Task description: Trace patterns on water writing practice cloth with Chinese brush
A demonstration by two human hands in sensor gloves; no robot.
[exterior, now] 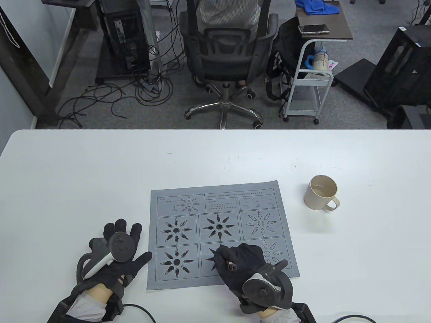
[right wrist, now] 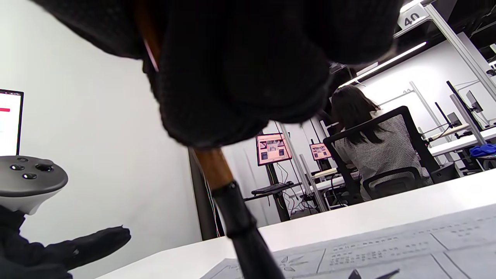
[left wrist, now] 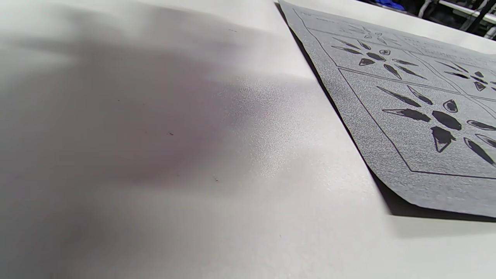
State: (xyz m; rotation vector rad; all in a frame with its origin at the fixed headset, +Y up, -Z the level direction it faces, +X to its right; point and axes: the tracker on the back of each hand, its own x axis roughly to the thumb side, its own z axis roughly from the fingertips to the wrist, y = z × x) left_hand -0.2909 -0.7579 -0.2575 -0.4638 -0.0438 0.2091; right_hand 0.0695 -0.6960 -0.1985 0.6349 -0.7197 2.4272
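I'm seeing the grey practice cloth [exterior: 222, 235] lying flat on the white table [exterior: 84, 175], near the front edge, between my two hands. It's printed with a header row of small text, too small for me to read, and six boxes of sunburst patterns. Four sunbursts are showing filled in dark; the top-right one [exterior: 260, 223] is showing outline only, and the bottom-right one is partly hidden by my right hand.

My right hand [exterior: 240, 260] is gripping the brush [right wrist: 228, 201] with fingers curled round it, over the bottom-middle box. In the right wrist view the brown handle and black ferrule are angling down toward the cloth; I can't tell whether the tip is touching.

My left hand [exterior: 116, 252] is lying spread flat on the table just beside the cloth's left edge, fingers wide, holding nothing. The left wrist view is showing only its shadow on the table and the cloth's left side [left wrist: 387, 116].

A beige mug [exterior: 321, 192] is sitting well apart to the cloth's right, handle pointing right.

Only readable writing: "40" on a sign [right wrist: 411, 17] in the background of the right wrist view.
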